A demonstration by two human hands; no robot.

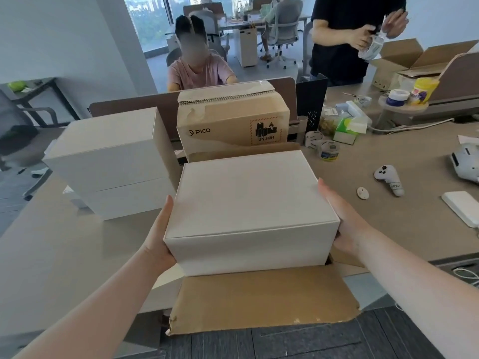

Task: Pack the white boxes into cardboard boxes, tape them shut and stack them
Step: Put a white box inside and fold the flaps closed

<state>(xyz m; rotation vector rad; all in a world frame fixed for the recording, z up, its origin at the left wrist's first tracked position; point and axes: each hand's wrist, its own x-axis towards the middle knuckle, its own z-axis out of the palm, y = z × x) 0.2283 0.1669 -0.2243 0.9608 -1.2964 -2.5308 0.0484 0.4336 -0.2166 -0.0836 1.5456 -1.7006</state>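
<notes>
I hold a white box (248,203) between both palms over an open cardboard box (261,301), whose near flap hangs toward me past the table edge. My left hand (159,237) presses flat on the white box's left side and my right hand (342,216) on its right side. The inside of the open cardboard box is hidden by the white box. Two more white boxes (111,161) sit stacked on the table to the left. A taped cardboard box (233,120) marked PICO stands behind.
Two tape rolls (322,146) lie right of the PICO box, beside a tissue pack (348,128). A white controller (388,178), a small round disc (363,193) and a flat white pad (464,207) are on the right. One person sits behind the divider; another stands at back right.
</notes>
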